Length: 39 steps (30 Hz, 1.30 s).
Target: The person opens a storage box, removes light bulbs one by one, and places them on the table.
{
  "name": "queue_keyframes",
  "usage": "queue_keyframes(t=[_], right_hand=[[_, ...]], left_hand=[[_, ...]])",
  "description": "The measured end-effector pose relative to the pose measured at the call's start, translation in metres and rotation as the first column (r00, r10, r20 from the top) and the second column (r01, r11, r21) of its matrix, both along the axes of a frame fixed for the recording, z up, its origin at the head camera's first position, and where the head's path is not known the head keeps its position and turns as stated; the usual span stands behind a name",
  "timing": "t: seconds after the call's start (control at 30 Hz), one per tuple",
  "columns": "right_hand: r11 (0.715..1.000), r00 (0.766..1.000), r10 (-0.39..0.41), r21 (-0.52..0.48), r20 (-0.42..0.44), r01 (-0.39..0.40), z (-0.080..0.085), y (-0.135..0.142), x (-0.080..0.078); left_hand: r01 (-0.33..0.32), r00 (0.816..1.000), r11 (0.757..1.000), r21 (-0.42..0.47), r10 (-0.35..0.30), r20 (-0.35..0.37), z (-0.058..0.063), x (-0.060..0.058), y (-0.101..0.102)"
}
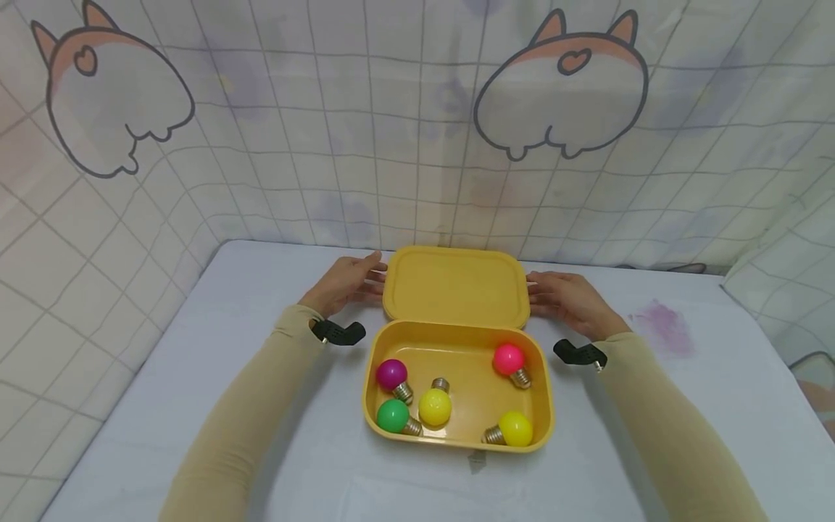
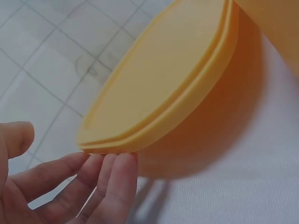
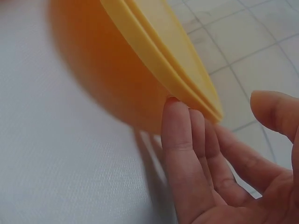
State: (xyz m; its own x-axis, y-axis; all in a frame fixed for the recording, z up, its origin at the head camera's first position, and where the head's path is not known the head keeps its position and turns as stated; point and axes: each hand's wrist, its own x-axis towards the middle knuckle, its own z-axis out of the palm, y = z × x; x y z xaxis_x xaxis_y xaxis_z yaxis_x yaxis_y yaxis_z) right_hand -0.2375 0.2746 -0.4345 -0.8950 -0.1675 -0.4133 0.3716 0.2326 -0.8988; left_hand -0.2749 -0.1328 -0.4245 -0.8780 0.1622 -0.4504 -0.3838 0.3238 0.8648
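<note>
A yellow lid (image 1: 457, 286) lies behind a yellow box (image 1: 417, 335), its near edge close to the box's back rim. My left hand (image 1: 349, 283) touches the lid's left end, and my right hand (image 1: 567, 301) touches its right end. In the left wrist view the fingertips (image 2: 122, 163) meet the lid's lower edge, with the thumb apart from it. The right wrist view has fingertips (image 3: 177, 109) under the rim and the thumb away. Inside the box are a purple bulb (image 1: 392, 374), a green bulb (image 1: 393, 416), a pink bulb (image 1: 509, 359) and two yellow bulbs (image 1: 435, 407).
The table (image 1: 293, 449) wears a white cover with a pinkish stain (image 1: 665, 328) at right. A tile-patterned curtain (image 1: 417, 145) rises behind its back edge. Black straps with mounts (image 1: 338, 333) sit on both wrists.
</note>
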Motion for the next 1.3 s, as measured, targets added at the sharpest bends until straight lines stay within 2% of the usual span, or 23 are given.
queue_keyframes(t=[0.3,0.43,0.63,0.83,0.97,1.17,1.3], right_hand=[[0.998,0.999,0.048,0.040,-0.016,-0.047,-0.004,0.001,-0.001],[0.997,0.998,0.052,0.055,-0.033,-0.050,-0.002,0.001,0.000],[0.990,0.996,0.079,0.118,-0.051,-0.073,0.000,-0.001,-0.001],[0.969,0.993,0.106,0.229,-0.054,-0.091,0.002,-0.004,0.001],[0.956,0.992,0.113,0.278,-0.059,-0.092,0.002,-0.006,0.003],[0.939,0.989,0.114,0.335,-0.094,-0.077,0.000,-0.006,0.006],[0.928,0.988,0.111,0.367,-0.110,-0.063,0.000,-0.007,0.010]], left_hand=[[-0.011,0.999,1.000,0.021,0.010,0.042,-0.007,0.001,0.002],[-0.004,0.999,1.000,0.002,0.004,0.036,-0.009,0.002,0.003],[0.041,0.997,0.992,-0.119,-0.048,-0.059,-0.008,0.004,0.006],[0.095,0.981,0.955,-0.281,-0.138,-0.137,-0.005,0.007,0.012],[0.120,0.974,0.944,-0.307,-0.171,-0.147,-0.003,0.010,0.013],[0.113,0.974,0.941,-0.320,-0.168,-0.150,-0.004,0.012,0.011],[0.104,0.970,0.927,-0.360,-0.174,-0.168,-0.002,0.016,0.008]])
